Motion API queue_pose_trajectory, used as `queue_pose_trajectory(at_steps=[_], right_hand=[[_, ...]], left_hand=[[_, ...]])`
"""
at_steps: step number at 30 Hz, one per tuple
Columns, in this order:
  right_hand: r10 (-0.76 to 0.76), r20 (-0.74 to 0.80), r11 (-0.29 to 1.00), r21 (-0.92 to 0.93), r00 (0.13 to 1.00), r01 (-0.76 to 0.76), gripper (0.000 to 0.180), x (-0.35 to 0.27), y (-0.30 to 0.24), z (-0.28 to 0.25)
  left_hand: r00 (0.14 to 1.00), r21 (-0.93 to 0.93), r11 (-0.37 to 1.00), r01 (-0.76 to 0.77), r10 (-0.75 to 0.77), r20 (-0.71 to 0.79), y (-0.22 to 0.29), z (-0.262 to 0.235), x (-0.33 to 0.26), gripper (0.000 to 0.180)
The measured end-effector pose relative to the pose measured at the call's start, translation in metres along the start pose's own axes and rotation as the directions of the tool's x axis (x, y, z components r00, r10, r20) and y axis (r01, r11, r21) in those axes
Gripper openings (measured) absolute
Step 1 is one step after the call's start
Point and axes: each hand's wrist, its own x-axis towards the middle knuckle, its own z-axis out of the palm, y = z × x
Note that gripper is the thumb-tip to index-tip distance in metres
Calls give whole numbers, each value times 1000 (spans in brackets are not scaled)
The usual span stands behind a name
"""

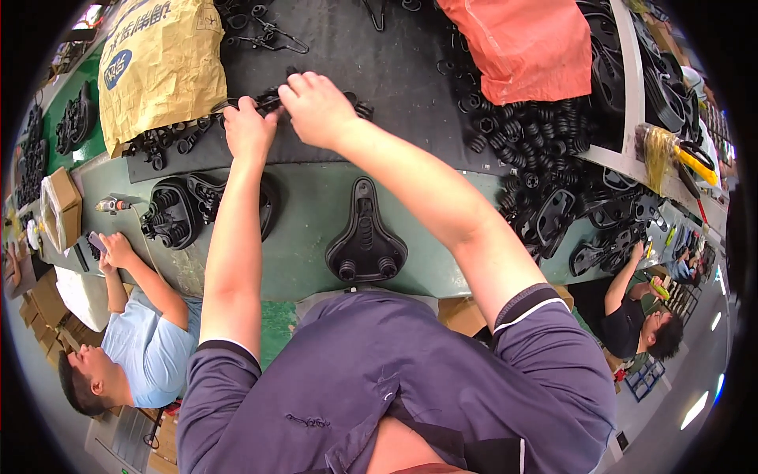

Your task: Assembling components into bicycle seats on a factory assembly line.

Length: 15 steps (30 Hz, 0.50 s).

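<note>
Both my arms reach forward over the dark mat. My left hand (249,128) is closed on a thin black part (268,101), partly hidden by the fingers. Just to its right, my right hand (317,109) pinches the same part or one touching it; I cannot tell which. Black clamp-like pieces (158,146) lie left of my hands, and bent black wire frames (268,38) lie beyond them. Close to my body, a black bicycle saddle (365,237) rests underside up on the green bench, two springs at its wide end. Neither hand touches it.
A yellow paper sack (162,71) stands at far left, a red-orange sack (521,47) at far right. Black springs (525,130) heap beside it. More saddles (170,209) sit left. A power tool (112,205) lies farther left. Co-workers sit at both sides.
</note>
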Motion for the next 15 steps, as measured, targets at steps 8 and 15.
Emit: queue_pose_trajectory(at_steps=[8,15], right_hand=[[381,1,915,147,925,-377,37,-31,-8,-45],[835,76,513,252,545,-821,29,-225,-3,-119]], left_hand=[[920,-589,709,-389,327,-214,38,-44,-30,74],[814,28,813,-581,581,13,42,21,-58,81]])
